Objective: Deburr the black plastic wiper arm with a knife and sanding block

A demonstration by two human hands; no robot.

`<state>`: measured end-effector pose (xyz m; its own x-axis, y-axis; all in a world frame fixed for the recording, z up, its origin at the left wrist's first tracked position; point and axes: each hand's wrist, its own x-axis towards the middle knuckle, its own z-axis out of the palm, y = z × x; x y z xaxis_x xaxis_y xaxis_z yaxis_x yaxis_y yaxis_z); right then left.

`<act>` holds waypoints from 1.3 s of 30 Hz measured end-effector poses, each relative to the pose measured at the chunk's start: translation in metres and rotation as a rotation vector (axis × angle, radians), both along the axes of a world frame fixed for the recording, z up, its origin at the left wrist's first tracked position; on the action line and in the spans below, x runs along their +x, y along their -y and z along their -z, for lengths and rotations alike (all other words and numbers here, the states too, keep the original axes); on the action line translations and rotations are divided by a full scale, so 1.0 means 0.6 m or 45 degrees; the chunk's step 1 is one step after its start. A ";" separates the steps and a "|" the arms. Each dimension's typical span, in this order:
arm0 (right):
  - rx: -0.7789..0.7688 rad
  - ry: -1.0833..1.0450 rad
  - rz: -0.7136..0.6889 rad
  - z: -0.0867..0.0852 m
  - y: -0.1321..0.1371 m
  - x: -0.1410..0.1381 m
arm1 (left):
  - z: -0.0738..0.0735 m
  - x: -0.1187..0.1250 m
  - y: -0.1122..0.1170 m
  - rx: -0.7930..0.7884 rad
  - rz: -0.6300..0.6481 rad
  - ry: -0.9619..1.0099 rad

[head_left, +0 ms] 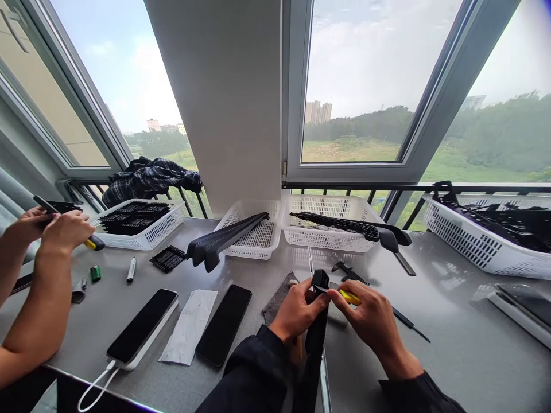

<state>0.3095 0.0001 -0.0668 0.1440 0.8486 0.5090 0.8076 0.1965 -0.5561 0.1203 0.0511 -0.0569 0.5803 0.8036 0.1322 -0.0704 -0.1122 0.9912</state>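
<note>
My left hand [297,312] is wrapped round the upper end of a long black plastic part [316,350], which runs down toward me past the table edge. In my right hand [370,315] is a yellow utility knife [350,297], gripped with the thumb forward. Its front end meets the top of the part beside my left fingers; the exact contact is partly hidden. Under my hands lie a dark grey cloth [279,298] and a pale object, mostly covered. A black caliper [353,273] rests just beyond my right hand.
At the left, a co-worker's hands [60,226] hold a black piece and a yellow-black knife. White baskets [253,252] with black parts line the window side. Phones [224,326], a tissue [189,327], a marker-like tube [131,269] and a thin black tool [411,325] lie around.
</note>
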 end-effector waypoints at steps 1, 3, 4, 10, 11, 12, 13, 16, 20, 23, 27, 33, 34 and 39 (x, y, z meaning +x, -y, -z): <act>0.005 -0.001 -0.002 0.000 0.000 0.001 | -0.001 0.000 0.000 0.003 0.001 0.003; 0.003 -0.015 0.002 0.001 -0.001 0.002 | -0.001 0.001 0.001 0.015 -0.007 -0.004; -0.005 -0.032 0.006 0.001 -0.002 0.001 | -0.001 0.001 0.001 0.022 -0.017 -0.019; -0.109 -0.284 -0.035 0.002 -0.005 -0.022 | 0.002 0.002 0.001 0.027 -0.086 -0.090; -0.115 -0.329 -0.043 0.002 -0.005 -0.028 | 0.003 0.003 0.001 0.024 -0.089 -0.085; -0.114 -0.367 -0.045 0.002 -0.004 -0.033 | 0.003 0.004 0.002 0.021 -0.094 -0.082; -0.110 -0.397 -0.042 0.001 -0.004 -0.038 | 0.002 0.005 0.003 0.020 -0.100 -0.081; -0.103 -0.452 -0.034 0.001 -0.003 -0.045 | 0.000 0.007 0.007 0.008 -0.108 -0.066; -0.123 -0.511 -0.035 -0.001 -0.003 -0.045 | -0.005 0.009 0.013 -0.013 -0.110 -0.050; -0.146 -0.573 -0.042 -0.003 -0.004 -0.044 | -0.011 0.008 0.015 0.015 -0.129 -0.041; -0.137 -0.624 -0.033 -0.005 -0.004 -0.042 | -0.019 0.008 0.019 -0.016 -0.085 -0.008; -0.128 -0.613 -0.013 -0.005 -0.004 -0.037 | -0.022 0.011 0.020 -0.014 -0.056 0.053; -0.131 -0.610 -0.009 -0.004 -0.003 -0.037 | -0.021 0.010 0.019 -0.011 -0.057 0.051; -0.128 -0.612 0.003 -0.003 -0.003 -0.033 | -0.018 0.006 0.016 -0.018 -0.029 -0.052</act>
